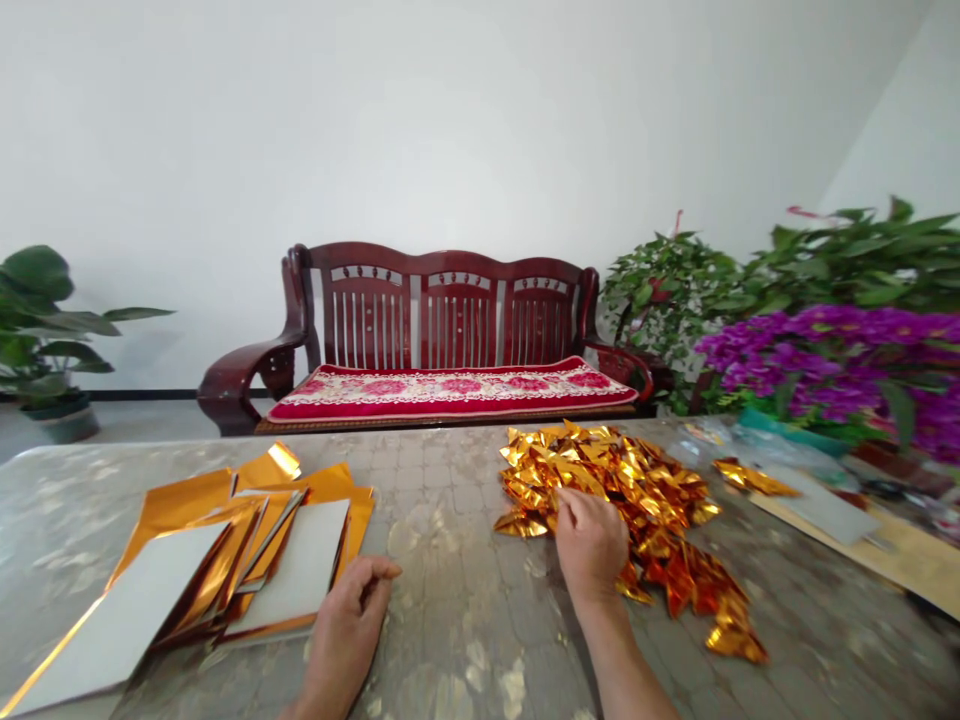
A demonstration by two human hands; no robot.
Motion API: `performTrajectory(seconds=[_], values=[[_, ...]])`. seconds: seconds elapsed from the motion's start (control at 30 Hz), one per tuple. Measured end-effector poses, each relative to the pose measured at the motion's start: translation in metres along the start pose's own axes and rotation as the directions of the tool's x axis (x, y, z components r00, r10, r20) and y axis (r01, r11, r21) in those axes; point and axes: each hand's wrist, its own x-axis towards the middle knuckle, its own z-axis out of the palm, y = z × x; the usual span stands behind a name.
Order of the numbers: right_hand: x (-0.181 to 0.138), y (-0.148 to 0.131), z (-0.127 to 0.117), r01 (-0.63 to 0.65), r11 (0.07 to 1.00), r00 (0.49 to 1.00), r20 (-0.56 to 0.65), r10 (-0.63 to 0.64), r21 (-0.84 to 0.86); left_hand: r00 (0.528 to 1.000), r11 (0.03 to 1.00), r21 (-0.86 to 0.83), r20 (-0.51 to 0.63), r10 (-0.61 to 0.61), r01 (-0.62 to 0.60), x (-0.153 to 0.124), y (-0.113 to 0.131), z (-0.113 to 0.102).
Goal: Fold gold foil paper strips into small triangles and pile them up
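Observation:
My right hand [592, 540] is at the near side of a heap of folded gold foil paper pieces [637, 480]. Its fingers are bent closed against a folded foil piece, mostly hidden by the hand. My left hand [351, 618] rests low over the table beside a stack of flat gold foil paper sheets [300, 570]. Its fingers are loosely curled, with a gap between thumb and forefinger and nothing seen in them. Some sheets show a pale backing, others the shiny gold side.
The table [450, 600] has a patterned, glossy cover. At right lie a flat board [900, 550], a grey-white sheet [821, 505] and clear plastic, near purple flowers [840, 360]. Behind the table stands a dark wooden bench [457, 320] with a red floral cushion [457, 390].

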Motion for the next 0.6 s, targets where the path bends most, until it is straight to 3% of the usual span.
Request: performTrajectory(seconds=[0.4, 0.5, 0.6], values=[[0.0, 0.021, -0.007, -0.121, 0.974, 0.987, 0.086, 0.139, -0.191, 1.0, 1.0, 0.008, 0.017, -0.017, 0.017, 0.0, -0.009, 0.0], [0.0, 0.015, -0.007, -0.101, 0.982, 0.991, 0.068, 0.113, -0.159, 1.0, 1.0, 0.016, 0.017, -0.004, 0.004, 0.0, -0.008, 0.0], [-0.002, 0.0, -0.006, -0.033, 0.999, 0.998, 0.06, 0.035, -0.024, 0.999, 0.999, 0.029, 0.005, 0.038, -0.038, -0.003, -0.007, 0.0]])
